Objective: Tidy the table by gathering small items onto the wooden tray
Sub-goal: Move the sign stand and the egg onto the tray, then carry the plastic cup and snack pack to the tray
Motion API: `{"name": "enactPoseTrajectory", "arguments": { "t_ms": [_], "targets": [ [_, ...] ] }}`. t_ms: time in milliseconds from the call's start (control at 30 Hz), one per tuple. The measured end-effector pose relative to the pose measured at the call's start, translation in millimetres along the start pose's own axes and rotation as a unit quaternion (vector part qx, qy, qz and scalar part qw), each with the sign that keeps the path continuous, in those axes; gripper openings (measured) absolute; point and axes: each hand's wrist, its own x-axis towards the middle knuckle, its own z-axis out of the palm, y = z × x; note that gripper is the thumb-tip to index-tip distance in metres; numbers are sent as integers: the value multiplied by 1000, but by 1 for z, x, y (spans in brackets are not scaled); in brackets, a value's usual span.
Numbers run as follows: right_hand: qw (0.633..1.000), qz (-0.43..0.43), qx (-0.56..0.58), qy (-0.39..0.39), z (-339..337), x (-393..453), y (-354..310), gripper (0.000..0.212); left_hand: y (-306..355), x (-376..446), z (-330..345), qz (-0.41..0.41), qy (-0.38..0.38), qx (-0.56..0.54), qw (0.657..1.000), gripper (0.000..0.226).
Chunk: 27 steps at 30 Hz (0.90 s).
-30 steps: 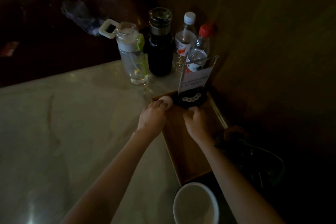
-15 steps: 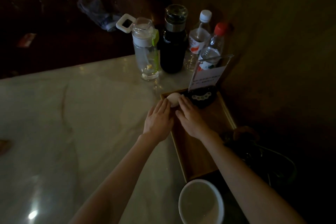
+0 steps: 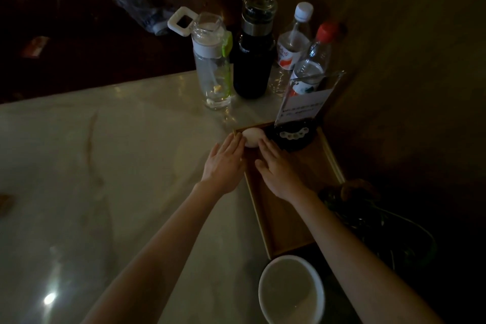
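Observation:
A wooden tray lies along the right edge of the pale marble table. In its far left corner sits a small round white object. A dark round item with a clear sign holder stands in the tray's far end. My left hand lies flat with straight fingers at the tray's left rim, fingertips beside the white object. My right hand rests flat inside the tray, its fingertips touching the white object. Neither hand holds anything.
A clear bottle with a white lid, a dark flask and two plastic water bottles stand at the table's far corner. A white bowl sits near the tray's near end. A wooden wall rises at right.
My left hand let go of the white object and flattened; the object now lies in the tray corner. My right hand straightened and slid left to it.

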Motion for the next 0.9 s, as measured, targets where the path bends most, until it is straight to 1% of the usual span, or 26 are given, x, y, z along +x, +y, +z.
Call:
{"name": "enactPoseTrajectory", "arguments": {
  "t_ms": [100,267,367,467,533,633,700,900],
  "targets": [
    [999,0,-34,4,0,2,1,55,0,0,1,-1,-6,-6,1000,58],
    [999,-11,-37,31,2,-1,0,57,0,-3,0,-2,-5,-32,999,59],
    [996,-42,-72,40,0,-2,-9,54,-2,-11,-8,-13,16,-49,999,58],
    [986,-81,-139,44,-2,1,-24,50,-12,-24,-24,-8,29,-19,999,52],
    [977,-110,-174,57,-5,1,-39,49,-20,-37,-35,-23,39,-25,999,45],
    [963,-153,-208,73,-5,-1,-71,49,-36,-60,-56,-62,86,-36,994,41],
    [957,-178,-213,82,-3,0,-97,48,-50,-77,-70,-78,118,-31,990,40],
    [942,-232,-222,96,23,-9,-184,48,-106,-142,-111,-110,182,0,977,42]
  ]
}}
